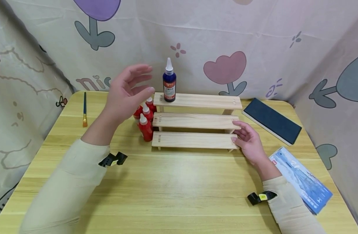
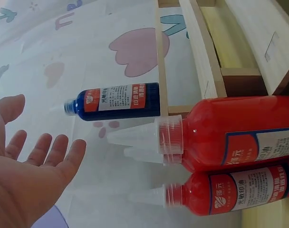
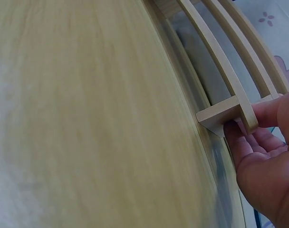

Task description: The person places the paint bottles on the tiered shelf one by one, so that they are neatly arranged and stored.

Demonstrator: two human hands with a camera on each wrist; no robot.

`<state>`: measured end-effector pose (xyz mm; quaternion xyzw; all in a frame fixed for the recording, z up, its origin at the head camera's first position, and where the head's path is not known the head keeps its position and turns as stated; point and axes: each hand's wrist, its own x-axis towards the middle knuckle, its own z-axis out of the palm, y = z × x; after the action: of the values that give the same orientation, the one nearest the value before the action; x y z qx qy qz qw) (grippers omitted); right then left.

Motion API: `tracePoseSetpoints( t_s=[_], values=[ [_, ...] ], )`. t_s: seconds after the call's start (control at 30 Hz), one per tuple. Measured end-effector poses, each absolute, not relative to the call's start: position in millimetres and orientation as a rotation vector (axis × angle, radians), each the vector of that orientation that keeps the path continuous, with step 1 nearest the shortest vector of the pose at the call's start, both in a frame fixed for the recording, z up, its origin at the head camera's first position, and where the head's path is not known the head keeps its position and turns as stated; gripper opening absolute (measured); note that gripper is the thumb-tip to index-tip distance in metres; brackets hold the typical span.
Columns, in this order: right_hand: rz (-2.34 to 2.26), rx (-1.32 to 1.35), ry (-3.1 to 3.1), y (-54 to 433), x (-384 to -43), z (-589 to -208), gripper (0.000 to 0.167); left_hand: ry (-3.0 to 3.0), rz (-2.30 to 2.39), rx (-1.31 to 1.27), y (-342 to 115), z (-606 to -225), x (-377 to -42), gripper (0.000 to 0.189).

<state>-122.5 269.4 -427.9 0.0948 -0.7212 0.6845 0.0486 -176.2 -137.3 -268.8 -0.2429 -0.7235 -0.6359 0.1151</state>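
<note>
A three-tier wooden display rack (image 1: 196, 121) stands on the table. On the left end of its top tier a blue ink bottle (image 1: 169, 86) with a white nozzle cap stands upright. My left hand (image 1: 127, 91) is raised just left of that bottle, fingers spread apart and nothing in them. In the left wrist view, a gap separates the fingertips (image 2: 73, 154) from the blue bottle (image 2: 118, 102). My right hand (image 1: 250, 143) grips the right end of the rack, its thumb and fingers around the lowest board's end (image 3: 246, 111). Several red ink bottles (image 1: 146, 130) stand beside the rack's left end.
A paintbrush (image 1: 85, 110) lies at the table's far left. Right of the rack is a dark flat pad (image 1: 272, 120) with a white edge, and nearer lies a blue printed box (image 1: 301, 178). A patterned cloth (image 1: 190, 29) hangs behind the table (image 1: 179, 188).
</note>
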Motion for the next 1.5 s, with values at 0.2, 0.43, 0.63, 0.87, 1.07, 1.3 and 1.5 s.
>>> tracePoseSetpoints(
  t_s=[0.2,0.43,0.63,0.87,1.07,1.3,1.5],
  values=[
    [2.085,0.286,-2.202,270,-122,-428,0.06,-2.083,-1.812,-0.691,-144,-276,-162,0.047],
    [2.079,0.296,-2.22,270,-120,-428,0.06,-2.082,-1.782,-0.634,-155,-285,-149,0.049],
    [2.069,0.291,-2.229,271,-120,-428,0.06,-2.127,-1.805,-0.584,-161,-300,-138,0.05],
    [2.076,0.297,-2.226,270,-120,-427,0.06,-2.244,-1.8,-0.474,-169,-326,-131,0.048],
    [2.078,0.309,-2.22,269,-120,-426,0.06,-2.317,-1.79,-0.4,-174,-344,-126,0.043],
    [2.066,0.297,-2.232,270,-121,-426,0.061,-2.447,-1.714,-0.31,-173,-358,-129,0.035],
    [2.067,0.292,-2.236,271,-121,-427,0.061,-2.503,-1.667,-0.253,-169,-369,-130,0.033]
  ],
)
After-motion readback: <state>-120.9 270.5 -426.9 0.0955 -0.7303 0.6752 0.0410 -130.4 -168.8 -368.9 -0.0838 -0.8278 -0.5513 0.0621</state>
